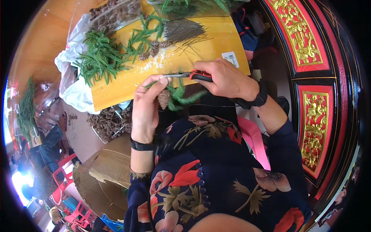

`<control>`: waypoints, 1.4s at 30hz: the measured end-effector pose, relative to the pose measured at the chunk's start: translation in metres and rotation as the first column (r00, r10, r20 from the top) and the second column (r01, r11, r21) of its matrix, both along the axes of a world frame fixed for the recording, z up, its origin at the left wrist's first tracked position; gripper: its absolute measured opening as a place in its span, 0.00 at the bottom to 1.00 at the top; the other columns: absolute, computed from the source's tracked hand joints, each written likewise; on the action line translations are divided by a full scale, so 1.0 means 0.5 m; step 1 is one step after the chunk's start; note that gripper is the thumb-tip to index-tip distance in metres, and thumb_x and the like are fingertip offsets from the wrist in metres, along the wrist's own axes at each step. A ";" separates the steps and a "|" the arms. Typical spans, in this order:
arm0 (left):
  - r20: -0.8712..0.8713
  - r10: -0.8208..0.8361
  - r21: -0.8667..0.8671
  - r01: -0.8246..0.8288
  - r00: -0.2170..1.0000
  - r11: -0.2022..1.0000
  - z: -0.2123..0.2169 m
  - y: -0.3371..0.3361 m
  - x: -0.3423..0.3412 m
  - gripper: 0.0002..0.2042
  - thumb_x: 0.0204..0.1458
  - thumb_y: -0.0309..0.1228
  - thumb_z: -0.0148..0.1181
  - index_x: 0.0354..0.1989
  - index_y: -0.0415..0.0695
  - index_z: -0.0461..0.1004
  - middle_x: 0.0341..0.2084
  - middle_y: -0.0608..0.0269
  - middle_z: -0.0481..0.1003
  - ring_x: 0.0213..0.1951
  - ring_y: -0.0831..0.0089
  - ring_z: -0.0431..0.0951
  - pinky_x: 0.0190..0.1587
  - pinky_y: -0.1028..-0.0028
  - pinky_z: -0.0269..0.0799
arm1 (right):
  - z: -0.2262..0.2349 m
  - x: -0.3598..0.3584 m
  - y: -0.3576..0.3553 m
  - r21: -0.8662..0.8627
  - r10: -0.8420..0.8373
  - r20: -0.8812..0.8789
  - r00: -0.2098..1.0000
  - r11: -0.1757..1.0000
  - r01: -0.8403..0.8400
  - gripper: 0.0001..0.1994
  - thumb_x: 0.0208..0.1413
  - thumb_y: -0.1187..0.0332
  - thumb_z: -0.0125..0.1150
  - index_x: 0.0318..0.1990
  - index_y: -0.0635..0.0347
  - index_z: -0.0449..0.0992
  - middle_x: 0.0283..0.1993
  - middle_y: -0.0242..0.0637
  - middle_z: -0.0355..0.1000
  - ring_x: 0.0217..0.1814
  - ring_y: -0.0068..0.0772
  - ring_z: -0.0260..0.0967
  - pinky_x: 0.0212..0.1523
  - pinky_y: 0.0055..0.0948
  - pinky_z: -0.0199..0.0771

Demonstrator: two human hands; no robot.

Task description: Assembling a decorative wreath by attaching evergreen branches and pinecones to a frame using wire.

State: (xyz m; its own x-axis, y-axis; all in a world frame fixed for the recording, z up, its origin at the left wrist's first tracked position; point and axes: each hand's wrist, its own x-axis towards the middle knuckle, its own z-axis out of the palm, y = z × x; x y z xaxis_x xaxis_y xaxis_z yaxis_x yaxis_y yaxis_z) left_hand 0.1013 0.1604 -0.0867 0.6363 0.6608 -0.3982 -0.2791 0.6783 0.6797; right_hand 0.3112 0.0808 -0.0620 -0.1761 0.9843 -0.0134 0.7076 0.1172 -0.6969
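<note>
My left hand (145, 106) pinches a green artificial pine sprig with a brown pine cone (164, 99) hanging under the fingers. The sprig's needled branches (179, 94) spread to the right of the cone. In my right hand (228, 79) are long-nose pliers (184, 74) with red and black handles. Their jaws point left and reach the left thumb and fingertips; whether they grip a wire there is too small to tell. Both hands are at the near edge of a yellow wooden table (220, 36).
On the table lie a pile of green sprigs (101, 56), a sprig chain (141, 40), small pine cones (154, 49) and dark thin wires (183, 31). Clear boxes of cones (116, 15) and greenery (193, 8) stand behind. Below left are a basket of cones (110, 124) and cardboard (104, 168).
</note>
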 end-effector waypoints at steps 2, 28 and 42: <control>-0.165 0.113 0.340 -0.051 0.980 0.939 -0.001 -0.011 0.005 0.06 0.52 0.25 0.59 0.37 0.38 0.75 0.30 0.63 0.77 0.32 0.80 0.75 0.38 0.82 0.68 | 0.003 -0.011 -0.010 -0.086 -0.110 0.061 0.992 0.990 0.115 0.10 0.48 0.71 0.60 0.37 0.65 0.68 0.25 0.46 0.66 0.31 0.53 0.67 0.31 0.39 0.66; -0.314 0.315 0.702 -0.004 0.896 0.712 -0.021 -0.027 0.019 0.04 0.52 0.23 0.58 0.34 0.37 0.77 0.25 0.70 0.75 0.27 0.83 0.71 0.30 0.82 0.65 | 0.023 -0.031 0.006 -0.182 -0.236 0.177 0.955 0.946 0.268 0.12 0.53 0.65 0.59 0.32 0.68 0.73 0.27 0.52 0.71 0.31 0.56 0.68 0.31 0.41 0.65; -0.167 0.265 0.387 -0.185 0.950 0.904 -0.020 -0.022 0.020 0.06 0.53 0.21 0.57 0.39 0.35 0.76 0.33 0.68 0.76 0.35 0.85 0.70 0.41 0.85 0.64 | 0.013 -0.035 -0.022 -0.148 -0.251 0.157 0.955 0.950 0.274 0.15 0.56 0.59 0.57 0.36 0.66 0.71 0.29 0.50 0.71 0.36 0.56 0.69 0.35 0.46 0.66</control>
State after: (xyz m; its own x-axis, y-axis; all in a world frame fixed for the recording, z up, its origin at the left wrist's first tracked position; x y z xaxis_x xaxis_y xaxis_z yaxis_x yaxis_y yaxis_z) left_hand 0.1111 0.1496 -0.0967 0.3814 0.8998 -0.2117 -0.2183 0.3102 0.9253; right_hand 0.2938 0.0697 -0.0557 0.1032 0.9770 -0.1866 0.7860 -0.1951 -0.5866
